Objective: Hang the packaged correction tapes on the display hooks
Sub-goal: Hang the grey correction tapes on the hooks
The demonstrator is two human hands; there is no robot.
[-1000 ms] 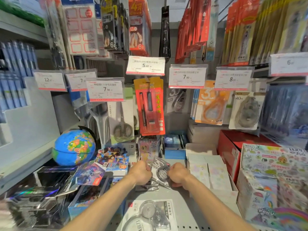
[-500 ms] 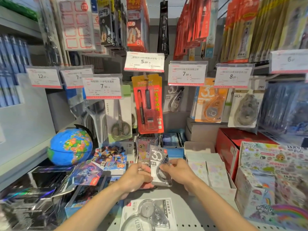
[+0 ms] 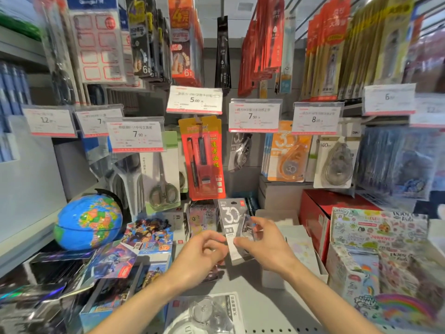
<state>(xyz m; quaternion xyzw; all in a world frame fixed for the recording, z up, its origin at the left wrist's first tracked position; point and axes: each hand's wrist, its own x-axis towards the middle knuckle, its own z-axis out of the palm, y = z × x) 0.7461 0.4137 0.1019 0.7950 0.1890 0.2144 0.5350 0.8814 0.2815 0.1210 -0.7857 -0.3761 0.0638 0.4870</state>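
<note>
The right hand point(image 3: 263, 242) pinches a grey packaged correction tape point(image 3: 232, 225) upright above the shelf's point(image 3: 269, 307) middle; the left hand point(image 3: 202, 254), fingers curled, touches its lower edge.

correction tape pack point(image 3: 231, 219): grey, white "30" | globe point(image 3: 88, 221): blue with green, orange, yellow patches | pen pack point(image 3: 203, 157): red-orange, yellow letters | price tags point(image 3: 254, 115): white, red edge | box point(image 3: 320, 210): red | tape pack point(image 3: 289, 154): orange
</note>
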